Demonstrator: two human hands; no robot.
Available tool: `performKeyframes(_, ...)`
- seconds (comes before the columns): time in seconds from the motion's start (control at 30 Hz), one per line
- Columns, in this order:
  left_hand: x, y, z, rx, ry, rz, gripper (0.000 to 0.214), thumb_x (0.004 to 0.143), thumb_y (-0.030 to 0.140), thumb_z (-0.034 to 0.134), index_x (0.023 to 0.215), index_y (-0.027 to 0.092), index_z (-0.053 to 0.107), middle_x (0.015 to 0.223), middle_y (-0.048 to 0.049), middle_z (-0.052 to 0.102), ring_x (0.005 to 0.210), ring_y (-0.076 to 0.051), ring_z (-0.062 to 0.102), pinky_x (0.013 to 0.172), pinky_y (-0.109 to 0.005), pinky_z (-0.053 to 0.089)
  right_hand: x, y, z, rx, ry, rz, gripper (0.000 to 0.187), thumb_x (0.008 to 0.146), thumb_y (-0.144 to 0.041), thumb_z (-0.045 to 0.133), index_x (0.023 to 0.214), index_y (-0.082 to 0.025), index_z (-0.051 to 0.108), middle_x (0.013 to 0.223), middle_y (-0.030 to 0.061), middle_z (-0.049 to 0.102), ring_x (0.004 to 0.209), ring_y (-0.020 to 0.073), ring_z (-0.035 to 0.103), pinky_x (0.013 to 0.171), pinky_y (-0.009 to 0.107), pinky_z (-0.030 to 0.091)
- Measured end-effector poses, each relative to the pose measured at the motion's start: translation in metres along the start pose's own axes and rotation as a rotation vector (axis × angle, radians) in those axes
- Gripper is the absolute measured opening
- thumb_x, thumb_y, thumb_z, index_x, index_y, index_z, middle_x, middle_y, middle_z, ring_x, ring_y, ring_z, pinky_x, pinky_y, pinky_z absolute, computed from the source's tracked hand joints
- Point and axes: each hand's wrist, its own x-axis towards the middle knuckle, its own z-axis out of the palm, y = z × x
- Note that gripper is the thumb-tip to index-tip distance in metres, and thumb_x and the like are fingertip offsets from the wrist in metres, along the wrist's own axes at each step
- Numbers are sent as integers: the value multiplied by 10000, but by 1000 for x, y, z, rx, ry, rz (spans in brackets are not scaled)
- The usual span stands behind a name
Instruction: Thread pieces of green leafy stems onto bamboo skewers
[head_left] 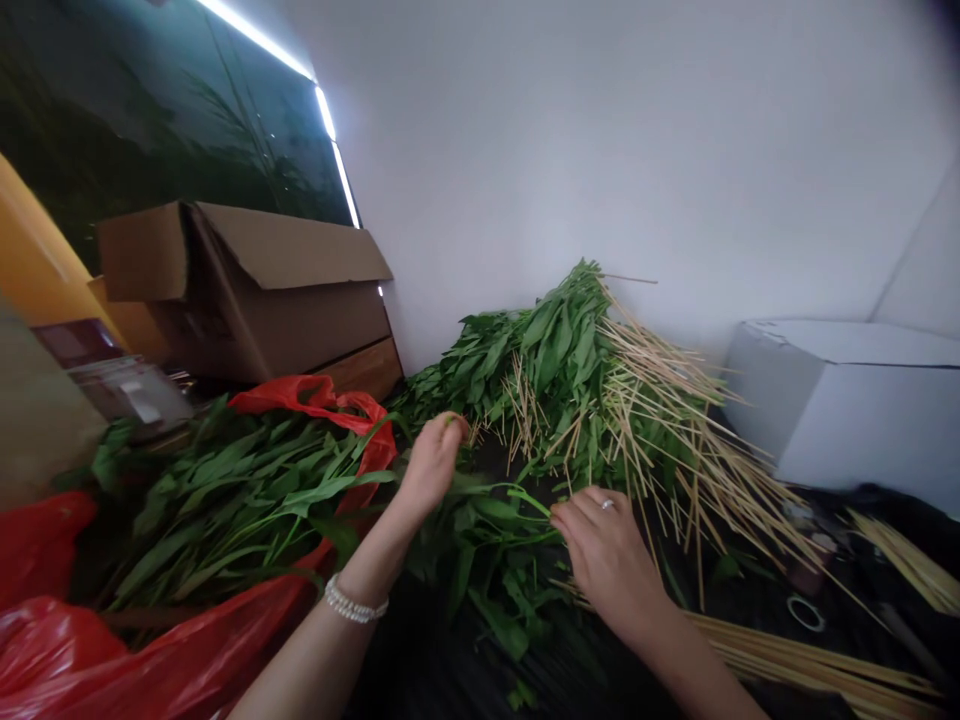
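Your left hand (431,462) pinches the leafy greens (480,525); your right hand (607,555) nips one stem (534,503). They look soft and light: grip stems, not leaves.

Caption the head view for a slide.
Left hand and right hand pinch leafy green stems beside thin wooden skewers.

**What my dark worktop (420,660) carries**

Skewered greens (585,380) heap at centre, loose greens (487,560) just below them. A red bag (150,660) of leaves lies lower left, bare skewers (810,665) lower right, a white box (855,410) at right, a cardboard box (285,290) upper left.
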Motion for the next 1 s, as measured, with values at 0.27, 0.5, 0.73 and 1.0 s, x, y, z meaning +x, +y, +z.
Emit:
performKeyframes(0.27, -48, 27, 17, 671, -677, 589, 179, 968, 191, 381, 928, 188, 556, 834, -37, 651, 783, -194, 602, 711, -286, 428, -4, -4, 9, -140, -42, -65, 237, 962, -135, 438, 811, -186, 613, 741, 26, 587, 791, 208, 506, 810, 375, 311)
performKeyframes(0.5, -59, 12, 30, 511, -569, 532, 73, 777, 133, 547, 744, 193, 521, 709, -14, 586, 693, -193, 540, 667, -286, 408, -5, -5, 11, -66, -51, -57, 239, 965, -135, 418, 841, -175, 618, 757, 35, 580, 794, 217, 500, 797, 374, 329)
performKeyframes(0.73, -17, -9, 10, -89, -57, -27, 241, 871, 258, 255, 697, 216, 417, 547, 52, 370, 492, -131, 368, 491, -224, 296, -5, 2, 9, 141, -47, 45, 226, 966, -134, 425, 841, -171, 609, 768, 32, 592, 775, 190, 512, 746, 330, 358)
performKeyframes(1.0, -69, 23, 35, 200, -476, 232, 189, 958, 260, 334, 920, 210, 512, 782, -28, 613, 721, -177, 586, 666, -265, 418, -7, -7, 16, 50, -57, -37, 306, 983, -152, 377, 770, -186, 594, 754, 37, 571, 795, 205, 522, 778, 353, 382)
